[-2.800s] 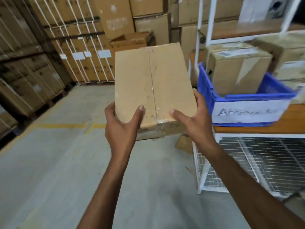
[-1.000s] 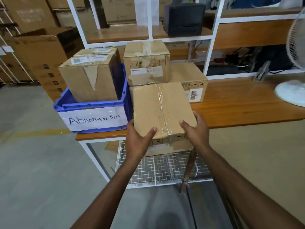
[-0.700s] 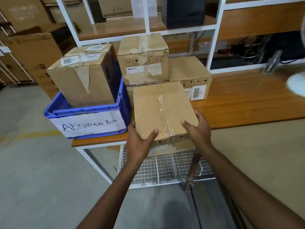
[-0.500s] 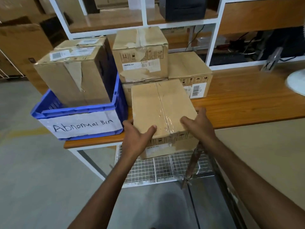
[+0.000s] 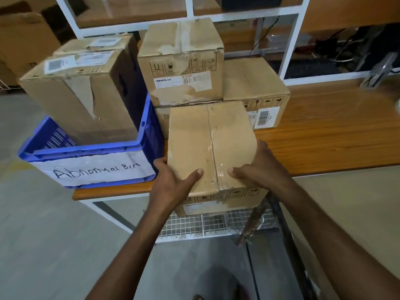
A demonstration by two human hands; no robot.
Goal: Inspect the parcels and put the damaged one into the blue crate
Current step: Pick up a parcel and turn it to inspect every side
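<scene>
I see the left hand (image 5: pixel 173 184) and right hand (image 5: pixel 259 169) clamped on a taped brown cardboard parcel (image 5: pixel 190 137). Beside it, a blue plastic crate (image 5: pixel 86 150)

Single head-worn view, from above and just in front of the wooden workbench (image 5: pixel 324 144), facing forward and down. Close range: left hand (image 5: pixel 173 185) and right hand (image 5: pixel 262 169) gripping parcel (image 5: pixel 194 144) at workbench's near edge, mid-frame.
</scene>
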